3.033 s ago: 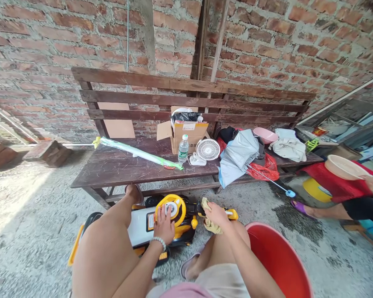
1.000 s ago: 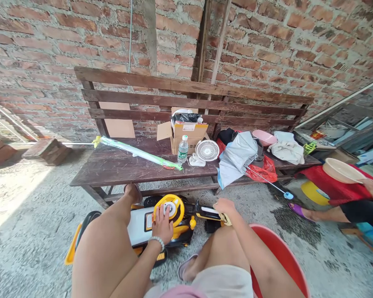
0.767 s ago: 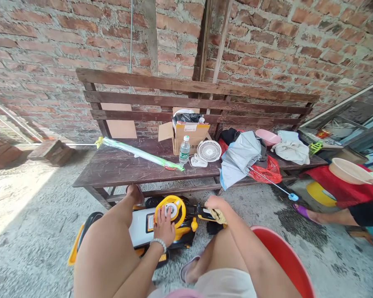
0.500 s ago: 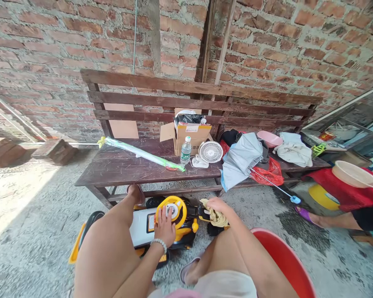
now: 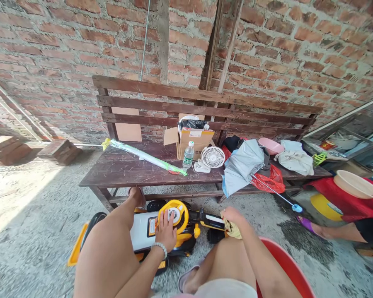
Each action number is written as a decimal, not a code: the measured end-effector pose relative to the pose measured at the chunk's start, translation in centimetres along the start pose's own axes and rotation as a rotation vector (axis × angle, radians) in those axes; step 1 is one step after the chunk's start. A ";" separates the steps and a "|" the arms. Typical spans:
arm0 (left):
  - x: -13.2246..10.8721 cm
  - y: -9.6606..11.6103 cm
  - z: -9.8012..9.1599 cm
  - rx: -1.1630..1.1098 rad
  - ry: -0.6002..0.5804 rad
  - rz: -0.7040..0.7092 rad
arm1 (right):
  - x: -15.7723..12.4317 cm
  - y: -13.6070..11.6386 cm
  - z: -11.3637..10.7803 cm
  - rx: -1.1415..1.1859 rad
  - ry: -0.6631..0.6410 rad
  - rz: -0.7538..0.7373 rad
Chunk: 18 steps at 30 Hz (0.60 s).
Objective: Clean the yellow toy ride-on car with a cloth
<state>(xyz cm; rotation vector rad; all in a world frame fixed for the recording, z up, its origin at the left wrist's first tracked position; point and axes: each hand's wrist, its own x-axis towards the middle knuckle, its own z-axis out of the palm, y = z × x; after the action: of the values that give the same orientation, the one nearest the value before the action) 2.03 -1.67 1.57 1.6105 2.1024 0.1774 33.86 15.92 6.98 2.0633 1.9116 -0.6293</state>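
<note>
- Far left, on the concrete floor, we see the yellow-edged rear of the toy car [image 5: 161,236], which lies between our knees just in front of the table's front edge.
- On the table [image 5: 118,176], near its left end, a long green-wrapped roll [image 5: 146,157] lies slantwise from the back edge toward the front edge.
- Our left hand [image 5: 167,232] rests on the car's yellow steering wheel [image 5: 174,210]; its fingers [image 5: 169,218] are stretched out flat and slightly spread, lying over the near rim of the wheel up to its white hub. They press on it rather than curl around it. A bead bracelet sits on that wrist.
- Behind the wheel, at the middle of the table, stand a cardboard box [image 5: 191,140], a water bottle [image 5: 188,155] and a small white fan [image 5: 212,157], close together.
- Our right hand [image 5: 234,218] is just right of the wheel, at the car's front end. Its fingers [image 5: 227,215] are curled and pressed together around a bunched yellowish cloth [image 5: 233,228], which touches the car's yellow and white front part.
- Below that hand, the rim of a red basin [image 5: 286,271] shows beside our right leg.
- Toward the table's right end lie a folded grey umbrella [image 5: 240,166], a red bag [image 5: 272,181] and a pink bowl [image 5: 270,145].
- At the far right, another person sits in red, with a pale basin [image 5: 354,184] on the lap.
</note>
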 end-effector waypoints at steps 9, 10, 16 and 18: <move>0.3 -0.3 0.7 -0.014 0.016 -0.015 | -2.3 -9.0 1.7 0.034 0.074 -0.200; 0.4 -0.4 0.8 -0.021 0.020 -0.019 | -2.9 -9.6 1.9 0.047 0.101 -0.196; 0.5 -0.3 1.0 -0.019 0.019 -0.022 | -6.8 -11.5 2.8 0.094 0.360 -0.218; 0.4 -0.3 0.9 -0.016 0.012 -0.020 | -7.4 -11.9 3.3 0.057 0.385 -0.278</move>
<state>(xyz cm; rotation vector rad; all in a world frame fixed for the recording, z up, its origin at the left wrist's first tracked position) 2.06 -1.55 0.57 1.5819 2.1206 0.1977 21.30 9.13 8.87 2.0897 2.4508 -0.3611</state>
